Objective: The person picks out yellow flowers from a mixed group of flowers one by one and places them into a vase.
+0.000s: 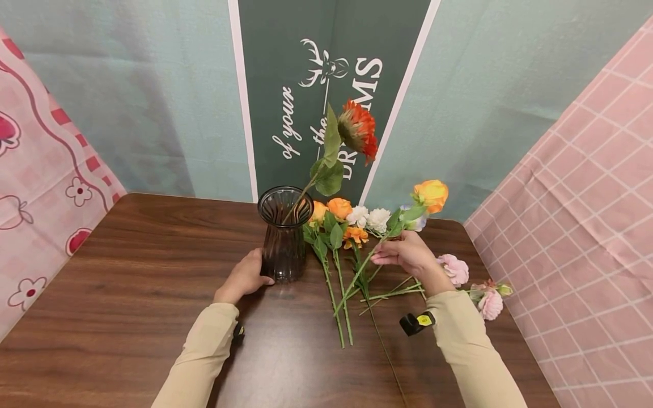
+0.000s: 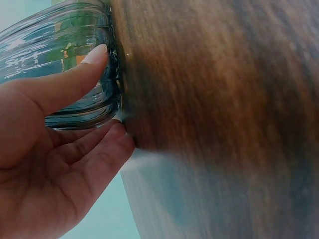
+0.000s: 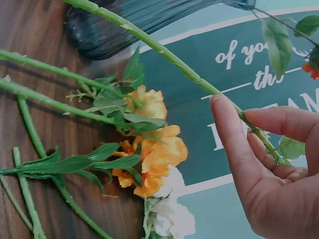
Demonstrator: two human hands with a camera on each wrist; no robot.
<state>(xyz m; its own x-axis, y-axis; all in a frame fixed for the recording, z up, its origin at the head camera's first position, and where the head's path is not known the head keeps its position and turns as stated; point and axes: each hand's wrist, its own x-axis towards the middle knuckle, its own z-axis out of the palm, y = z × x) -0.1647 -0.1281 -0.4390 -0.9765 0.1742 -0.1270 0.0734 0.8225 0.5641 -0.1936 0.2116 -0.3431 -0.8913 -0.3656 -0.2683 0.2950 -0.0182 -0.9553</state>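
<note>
A dark, ribbed glass vase (image 1: 283, 255) stands upright on the table, a red flower (image 1: 359, 131) with green leaves leaning out of its mouth to the right. My left hand (image 1: 246, 276) grips the vase low down; in the left wrist view the thumb lies across the glass near the base and the other fingers are on its far side. My right hand (image 1: 410, 255) pinches the green stem (image 3: 164, 52) of a yellow-orange rose (image 1: 431, 196) between thumb and fingers. The rose is tilted, bloom up to the right, over the lying flowers.
Orange roses (image 1: 339, 208), an orange flower (image 1: 355, 236) and white flowers (image 1: 378, 220) lie right of the vase with crossed stems. Pink flowers (image 1: 454, 270) lie near the right edge of the brown table (image 1: 127, 294). Fabric walls (image 1: 143, 113) enclose its back and sides.
</note>
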